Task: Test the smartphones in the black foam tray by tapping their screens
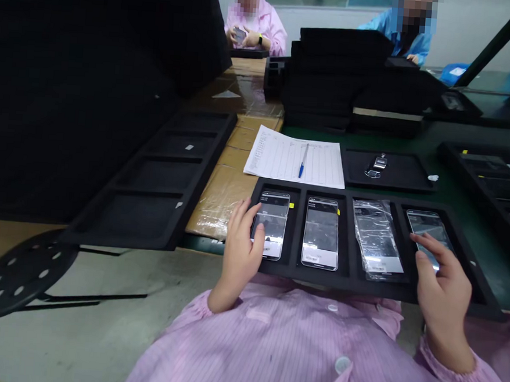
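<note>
A black foam tray (pixel 298 229) with several slots lies at the table's near edge, right in front of me. Each slot holds a phone. My left hand (pixel 240 251) rests on the tray's left end, its thumb on the leftmost phone (pixel 271 222). My right hand (pixel 442 288) lies on the tray's right end, fingers spread over the rightmost phone (pixel 429 231). Between them lie a bare phone (pixel 321 233) and a phone in a clear bag (pixel 377 237). Neither hand grips anything.
A printed sheet (pixel 283 155) with a blue pen (pixel 303 161) lies behind the tray. An empty black tray (pixel 160 178) sits left on a cardboard box. Stacked black trays (pixel 332 80) stand behind. A black stool (pixel 17 273) is lower left. Two people work across the table.
</note>
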The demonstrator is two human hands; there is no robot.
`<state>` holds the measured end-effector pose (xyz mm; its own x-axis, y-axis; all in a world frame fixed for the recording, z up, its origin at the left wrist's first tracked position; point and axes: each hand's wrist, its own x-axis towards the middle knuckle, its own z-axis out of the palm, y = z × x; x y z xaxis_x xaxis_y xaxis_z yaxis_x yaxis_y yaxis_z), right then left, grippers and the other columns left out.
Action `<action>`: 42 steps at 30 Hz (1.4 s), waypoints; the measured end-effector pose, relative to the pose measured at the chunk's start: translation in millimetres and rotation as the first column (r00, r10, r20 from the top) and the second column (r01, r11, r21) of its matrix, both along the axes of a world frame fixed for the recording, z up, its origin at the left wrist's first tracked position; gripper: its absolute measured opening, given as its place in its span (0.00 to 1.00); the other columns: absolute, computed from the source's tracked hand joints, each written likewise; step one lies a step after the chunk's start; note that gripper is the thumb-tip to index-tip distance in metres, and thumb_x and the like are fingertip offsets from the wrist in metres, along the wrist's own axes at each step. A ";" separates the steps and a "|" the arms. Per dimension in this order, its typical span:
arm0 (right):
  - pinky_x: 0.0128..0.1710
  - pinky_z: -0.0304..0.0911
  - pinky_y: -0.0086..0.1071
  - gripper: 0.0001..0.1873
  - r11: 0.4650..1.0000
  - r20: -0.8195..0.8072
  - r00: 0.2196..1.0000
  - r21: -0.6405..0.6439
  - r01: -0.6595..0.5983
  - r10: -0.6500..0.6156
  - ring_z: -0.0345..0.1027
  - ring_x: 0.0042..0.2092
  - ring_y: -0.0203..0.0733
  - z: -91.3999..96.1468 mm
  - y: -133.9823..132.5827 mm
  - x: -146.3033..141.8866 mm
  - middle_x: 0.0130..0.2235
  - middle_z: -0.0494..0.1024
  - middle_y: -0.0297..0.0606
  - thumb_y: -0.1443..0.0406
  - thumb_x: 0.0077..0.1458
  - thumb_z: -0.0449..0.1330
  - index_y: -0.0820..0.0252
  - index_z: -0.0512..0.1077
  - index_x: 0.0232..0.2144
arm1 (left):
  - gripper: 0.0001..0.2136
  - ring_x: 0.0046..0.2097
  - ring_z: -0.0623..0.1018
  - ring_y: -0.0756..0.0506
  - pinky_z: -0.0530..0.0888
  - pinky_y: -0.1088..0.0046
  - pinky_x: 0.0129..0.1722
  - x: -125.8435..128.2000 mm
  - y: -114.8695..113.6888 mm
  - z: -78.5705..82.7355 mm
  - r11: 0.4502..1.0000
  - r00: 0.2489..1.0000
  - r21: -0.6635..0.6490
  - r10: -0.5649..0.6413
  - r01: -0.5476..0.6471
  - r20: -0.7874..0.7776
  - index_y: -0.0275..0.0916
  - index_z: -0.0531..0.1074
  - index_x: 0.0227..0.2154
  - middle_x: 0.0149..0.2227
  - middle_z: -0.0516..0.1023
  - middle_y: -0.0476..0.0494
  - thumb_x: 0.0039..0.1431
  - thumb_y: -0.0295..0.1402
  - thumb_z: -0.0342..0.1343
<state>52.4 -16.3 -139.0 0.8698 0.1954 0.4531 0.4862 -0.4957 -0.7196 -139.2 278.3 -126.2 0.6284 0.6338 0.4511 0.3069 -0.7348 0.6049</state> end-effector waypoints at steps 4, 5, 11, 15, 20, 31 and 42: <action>0.62 0.61 0.55 0.18 1.000 0.006 1.000 0.024 0.017 -0.018 0.71 0.59 0.55 -2.6 0.2 1.0 0.54 0.79 0.45 0.56 0.64 0.55 0.56 0.78 0.48 | 0.18 0.69 0.63 0.39 0.61 0.47 0.69 1.0 0.1 0.0 1.000 1.000 0.007 -0.002 0.002 0.013 0.41 0.68 0.58 0.65 0.67 0.36 0.68 0.32 0.47; 0.62 0.61 0.55 0.18 0.999 0.010 1.000 0.034 0.019 -0.019 0.71 0.59 0.55 -3.1 0.2 1.2 0.53 0.79 0.45 0.56 0.64 0.55 0.56 0.78 0.48 | 0.17 0.69 0.64 0.39 0.61 0.48 0.69 1.2 0.1 0.1 1.000 1.000 0.003 -0.004 0.004 0.018 0.41 0.68 0.58 0.65 0.68 0.36 0.68 0.32 0.47; 0.60 0.62 0.53 0.16 0.995 -0.011 0.999 0.098 0.033 -0.032 0.73 0.56 0.54 -4.9 1.5 3.0 0.51 0.80 0.45 0.58 0.63 0.56 0.57 0.80 0.45 | 0.16 0.67 0.66 0.39 0.63 0.49 0.68 0.8 2.0 -0.4 1.000 0.998 -0.018 -0.015 0.016 0.066 0.41 0.70 0.56 0.63 0.70 0.36 0.68 0.34 0.47; 0.59 0.63 0.52 0.14 0.982 -0.019 0.999 0.185 0.032 -0.029 0.74 0.54 0.53 -4.6 4.5 1.3 0.49 0.81 0.45 0.59 0.62 0.57 0.58 0.79 0.43 | 0.16 0.67 0.67 0.38 0.63 0.49 0.68 0.5 4.6 0.5 0.999 0.995 -0.029 -0.024 0.027 0.093 0.41 0.71 0.54 0.62 0.71 0.35 0.68 0.37 0.47; 0.57 0.65 0.50 0.12 0.885 0.068 0.987 0.454 0.101 -0.147 0.75 0.52 0.51 -1.9 10.8 -3.4 0.48 0.81 0.46 0.62 0.62 0.57 0.59 0.76 0.45 | 0.16 0.66 0.67 0.37 0.62 0.49 0.68 2.5 9.1 2.1 0.999 0.993 -0.047 -0.018 0.024 0.113 0.42 0.72 0.54 0.61 0.72 0.36 0.68 0.38 0.49; 0.67 0.52 0.53 0.16 0.829 0.025 0.995 0.554 0.070 -0.101 0.62 0.66 0.49 -5.8 8.1 0.3 0.63 0.70 0.42 0.64 0.61 0.60 0.55 0.71 0.51 | 0.20 0.67 0.65 0.32 0.60 0.44 0.68 5.0 11.1 5.7 1.000 1.000 0.013 -0.003 0.003 -0.013 0.38 0.72 0.55 0.63 0.70 0.31 0.68 0.44 0.46; 0.66 0.51 0.59 0.16 0.998 -0.039 0.999 0.069 0.014 -0.011 0.57 0.68 0.57 9.2 8.0 -2.7 0.66 0.64 0.48 0.57 0.64 0.58 0.55 0.72 0.52 | 0.20 0.68 0.65 0.33 0.62 0.46 0.67 5.0 6.2 8.8 0.998 0.997 0.063 -0.007 0.011 -0.073 0.39 0.71 0.57 0.65 0.67 0.32 0.69 0.42 0.48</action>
